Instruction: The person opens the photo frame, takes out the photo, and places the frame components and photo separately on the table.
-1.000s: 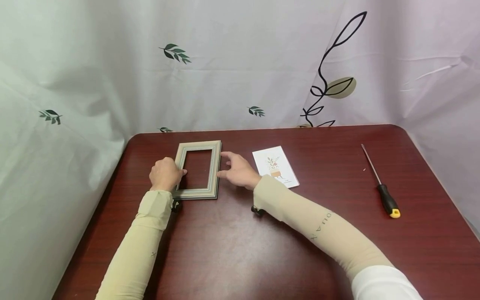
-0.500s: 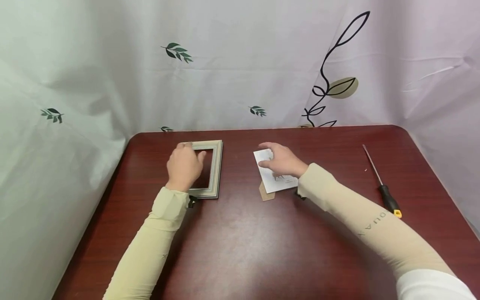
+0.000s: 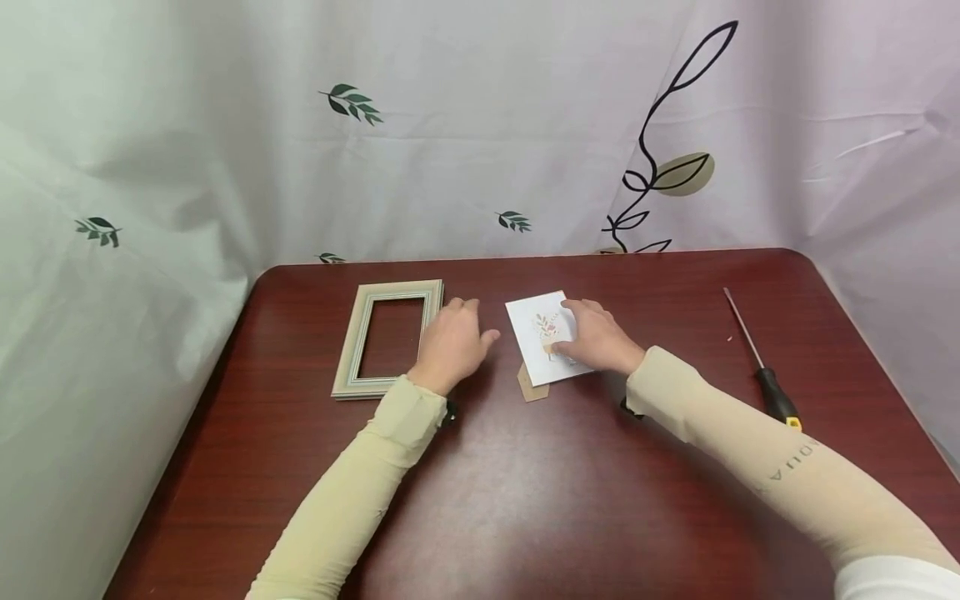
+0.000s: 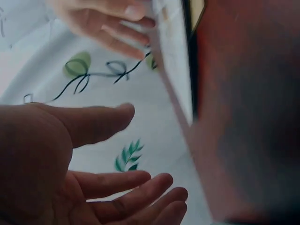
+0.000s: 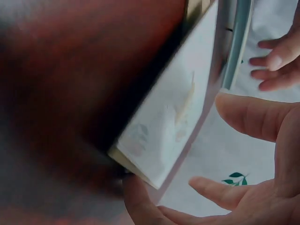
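A white card [image 3: 528,325] printed with a potted plant lies on the table, with a brown cardboard piece [image 3: 534,385] sticking out from under its near-left edge. My right hand [image 3: 602,340] is at the card's right side; in the right wrist view its fingers [image 5: 140,199] reach the card's edge and the thumb is spread apart. My left hand [image 3: 453,346] hovers between the picture frame [image 3: 347,358] and the card, with fingers and thumb apart and nothing held. The cream frame lies flat, its opening showing bare table. In the left wrist view the left palm [image 4: 42,140] faces the card.
A screwdriver [image 3: 772,392] with a black and yellow handle lies at the right of the dark red table [image 3: 480,500]. A tiny pale scrap [image 3: 729,339] is beside its shaft. A white leaf-patterned curtain [image 3: 450,125] hangs behind the table.
My left hand has left the frame and moved right towards the card. My right hand has gone from the frame's right side to the card, which has shifted slightly, showing the brown piece.
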### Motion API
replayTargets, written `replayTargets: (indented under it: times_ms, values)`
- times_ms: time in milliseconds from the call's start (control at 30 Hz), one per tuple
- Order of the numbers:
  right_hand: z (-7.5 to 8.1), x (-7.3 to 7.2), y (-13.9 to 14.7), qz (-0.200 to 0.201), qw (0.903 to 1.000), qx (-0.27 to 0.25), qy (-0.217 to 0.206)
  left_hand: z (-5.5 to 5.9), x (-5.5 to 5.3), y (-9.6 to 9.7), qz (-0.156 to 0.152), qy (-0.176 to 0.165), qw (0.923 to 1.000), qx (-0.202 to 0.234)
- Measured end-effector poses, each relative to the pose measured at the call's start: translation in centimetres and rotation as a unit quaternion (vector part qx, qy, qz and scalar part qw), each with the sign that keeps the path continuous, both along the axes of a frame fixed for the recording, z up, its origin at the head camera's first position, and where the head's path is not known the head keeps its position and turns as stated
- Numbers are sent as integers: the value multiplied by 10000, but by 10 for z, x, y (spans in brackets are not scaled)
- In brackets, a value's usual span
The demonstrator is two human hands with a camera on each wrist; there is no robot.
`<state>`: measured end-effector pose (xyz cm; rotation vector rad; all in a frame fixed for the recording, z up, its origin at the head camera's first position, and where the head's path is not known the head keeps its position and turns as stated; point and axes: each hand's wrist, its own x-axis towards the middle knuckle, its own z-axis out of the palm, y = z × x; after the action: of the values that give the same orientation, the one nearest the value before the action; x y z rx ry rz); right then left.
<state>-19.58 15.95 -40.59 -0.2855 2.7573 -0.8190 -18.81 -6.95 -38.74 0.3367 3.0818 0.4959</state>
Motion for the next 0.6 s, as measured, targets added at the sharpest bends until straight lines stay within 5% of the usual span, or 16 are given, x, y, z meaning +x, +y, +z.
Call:
replayTargets:
  times_ms: [367, 600]
  values:
    - [-6, 15, -8, 229, 9991, 267, 232, -31, -7, 22, -823, -719, 9940, 8]
    - [-15, 15, -4, 1099, 9864, 886, 842, -38, -9, 29, -1700, -726, 9828, -1]
